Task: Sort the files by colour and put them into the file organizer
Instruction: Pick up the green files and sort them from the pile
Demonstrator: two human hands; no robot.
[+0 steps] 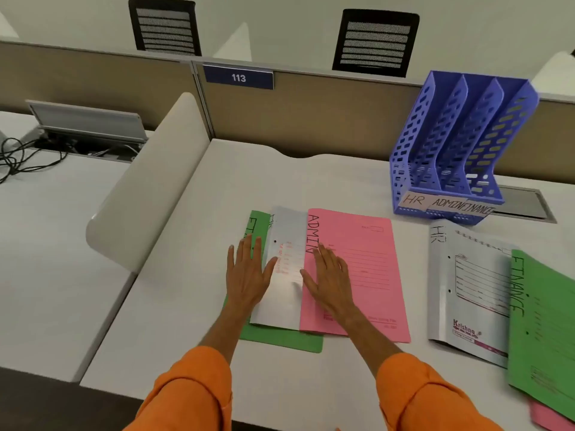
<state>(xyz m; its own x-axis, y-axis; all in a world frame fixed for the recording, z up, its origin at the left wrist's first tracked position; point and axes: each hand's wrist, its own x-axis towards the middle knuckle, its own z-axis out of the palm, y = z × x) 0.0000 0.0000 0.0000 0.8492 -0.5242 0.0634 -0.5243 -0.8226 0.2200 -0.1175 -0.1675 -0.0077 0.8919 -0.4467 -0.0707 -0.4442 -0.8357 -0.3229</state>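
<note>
As stack lies fanned, your left hand (249,276) lies flat across green file (280,340) and white file (287,293), your right hand (329,278) on pink file (370,275); fingers spread, gripping nothing, likely to slide colours apart.

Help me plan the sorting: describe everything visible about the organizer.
The organizer is blue and plastic-looking, with four perforated walls forming three slots, all apparently empty. It stands upright on the desk at the far right, near the partition, its open side toward the person. Paper labels on its front lip read HR, ADMIN, FINANCE from left to right, slightly overlapping.
</note>
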